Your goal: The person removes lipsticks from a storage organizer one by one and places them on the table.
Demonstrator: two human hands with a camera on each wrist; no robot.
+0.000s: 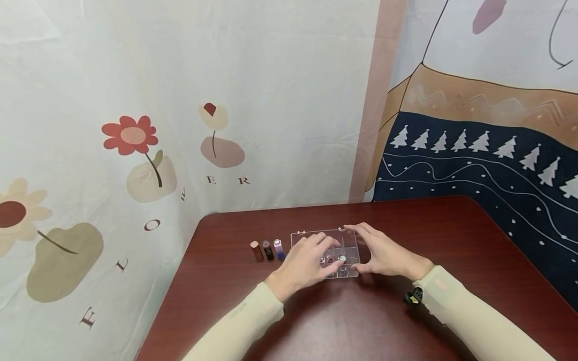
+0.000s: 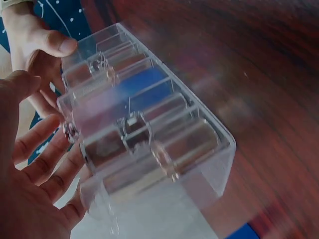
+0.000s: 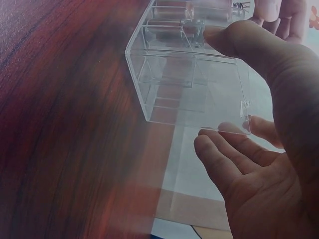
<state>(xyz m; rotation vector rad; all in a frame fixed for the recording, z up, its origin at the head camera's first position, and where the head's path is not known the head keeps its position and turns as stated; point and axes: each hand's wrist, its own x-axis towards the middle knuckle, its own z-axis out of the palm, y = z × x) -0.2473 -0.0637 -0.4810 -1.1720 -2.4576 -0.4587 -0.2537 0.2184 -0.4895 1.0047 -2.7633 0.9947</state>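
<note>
1. Head view: the left hand (image 1: 304, 258) hangs over the left and middle of the clear box (image 1: 351, 250), thumb and fingers apart in a wide curve; the wrist views show nothing pinched there, though light touch on the rim cannot be ruled out

2. The right hand (image 1: 388, 253) holds the box's right end, thumb at the near corner and fingers at the far one, a wide grip; how firmly it presses, I cannot tell

3. The box sits on the desk (image 1: 217, 301), between the two hands, with tubes in its compartments, among them a blue one (image 2: 149, 82)

4. Just left of the box stand a brown tube (image 1: 257, 251), a black tube (image 1: 268, 250) and a pink-and-blue tube (image 1: 279, 249), in a row; the backdrop (image 1: 289, 100) hangs beyond

5. Likely trouble: a leftward swing of the left forearm could topple the standing tubes, and a slack right hand could let the light box skid if the left pushes on it

6. The left wrist view shows the row of tubes inside that the left hand partly covers from above; only the head view shows the three standing tubes whole, and the right wrist view shows fingertips around the box's end
</note>
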